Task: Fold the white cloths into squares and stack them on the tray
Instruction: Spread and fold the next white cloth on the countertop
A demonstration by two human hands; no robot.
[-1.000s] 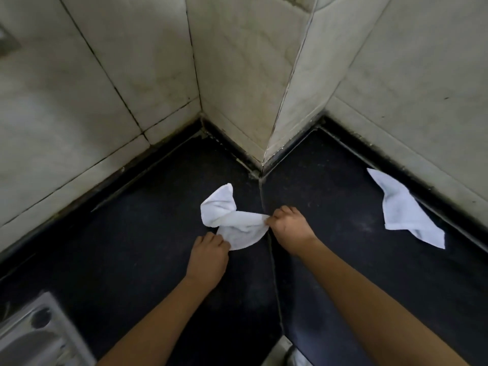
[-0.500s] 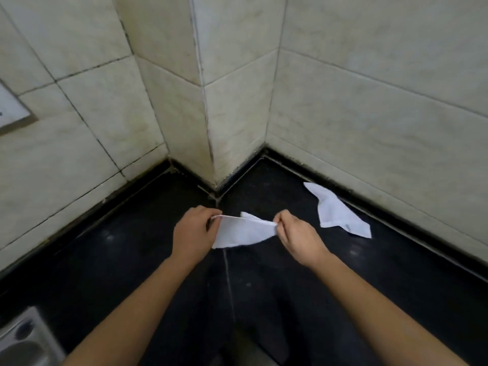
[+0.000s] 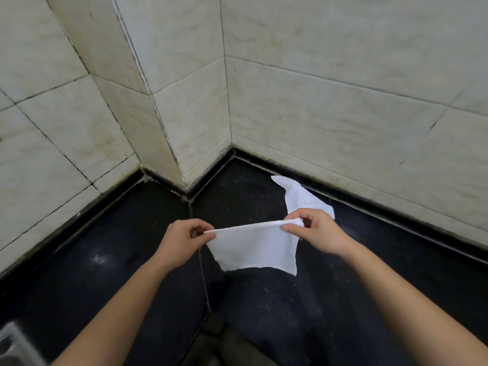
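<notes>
A small white terry cloth (image 3: 253,249) is held in the air above the dark speckled stone counter (image 3: 105,254), stretched taut along its upper edge. One upper corner is pinched between the thumb and curled fingers of the left hand (image 3: 182,240), and the other is pinched in the same way by the right hand (image 3: 314,232). From that edge the cloth hangs as an open sheet (its lower edge is uneven, with the right corner dropping lowest).

A second white cloth (image 3: 301,196) lies rumpled on the counter behind the right hand, near the foot of the cream tiled wall (image 3: 343,114), and is touched by neither hand.

The step in hand is judged to be the opening out of the first cloth, ahead of its first fold; nothing is seen folded or stacked. For the next move, the pinched edge would need to be brought over to meet the hanging one, with corners matched while the limp fabric is kept taut.

A grey metal object (image 3: 13,347) is cut off at the lower left; whether it is the tray cannot be told.
</notes>
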